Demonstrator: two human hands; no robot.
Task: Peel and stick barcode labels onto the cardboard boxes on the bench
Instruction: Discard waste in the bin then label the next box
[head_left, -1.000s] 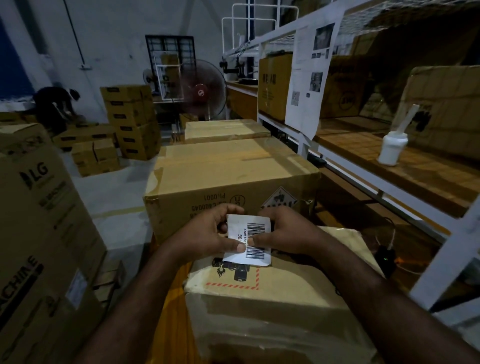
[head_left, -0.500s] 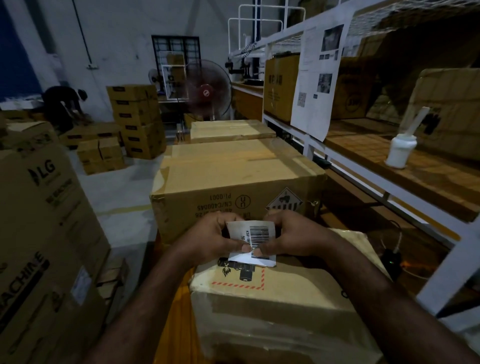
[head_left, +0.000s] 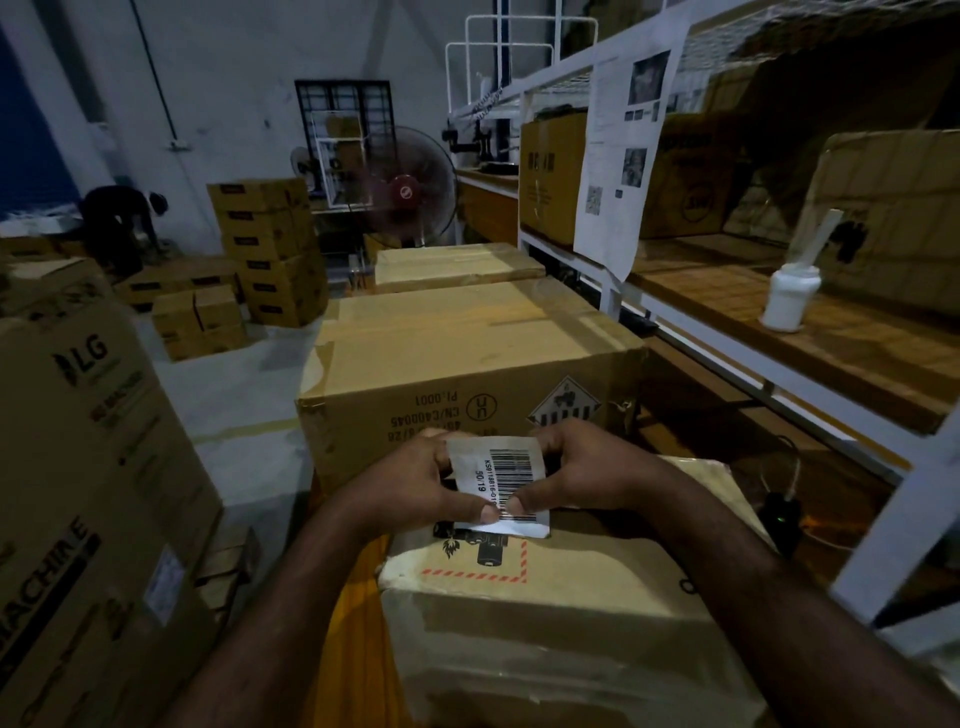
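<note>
A white barcode label (head_left: 498, 473) is pinched between both hands just above the nearest cardboard box (head_left: 561, 623), over its red-dashed warning mark. My left hand (head_left: 415, 483) grips the label's left edge, thumb on its lower face. On the right edge sits my right hand (head_left: 582, 473), its thumb near the bottom of the barcode. The label curls slightly at the top. Behind stands a second, larger cardboard box (head_left: 467, 353), and a third box (head_left: 452, 265) beyond it.
A tall LG carton (head_left: 88, 493) stands close on the left. A white shelf rack (head_left: 779, 364) runs along the right with a white bottle (head_left: 789, 296) and boxes. A fan (head_left: 410, 187), stacked cartons (head_left: 270, 249) and a bent-over person (head_left: 119, 223) are at the back.
Both hands keep hold of the label; the thumbs have shifted lower on it and its top edge curls more. The view has drifted slightly.
</note>
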